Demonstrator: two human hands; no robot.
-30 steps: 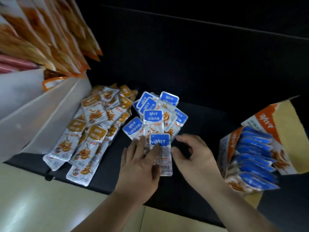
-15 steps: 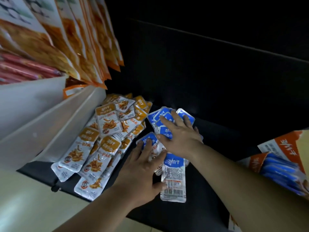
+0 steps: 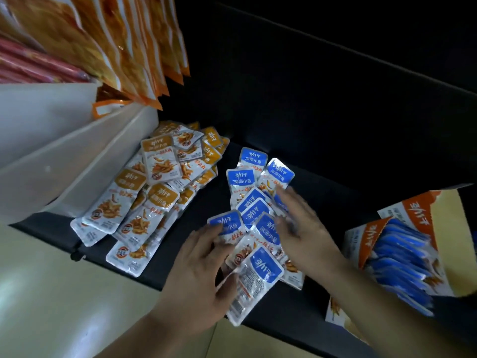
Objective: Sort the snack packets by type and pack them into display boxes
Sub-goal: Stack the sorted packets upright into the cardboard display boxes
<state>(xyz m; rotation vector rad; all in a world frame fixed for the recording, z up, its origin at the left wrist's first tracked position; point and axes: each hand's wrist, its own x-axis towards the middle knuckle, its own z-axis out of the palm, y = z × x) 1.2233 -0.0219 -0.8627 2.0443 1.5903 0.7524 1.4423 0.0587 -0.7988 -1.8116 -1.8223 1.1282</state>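
Head view: blue packets lie fanned on the black shelf. Left hand presses flat on their near edge, fingers straight, gripping nothing; right hand, blurred, spreads loose over them. Orange packets lie left of them, display box right.

Blue-topped packets lie fanned beside an orange-topped heap; the display box holds blue packets upright.

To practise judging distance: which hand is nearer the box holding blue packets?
Right. The right hand is over the loose blue packets, just left of the box and not touching it. The left hand is further left, beyond the right one.
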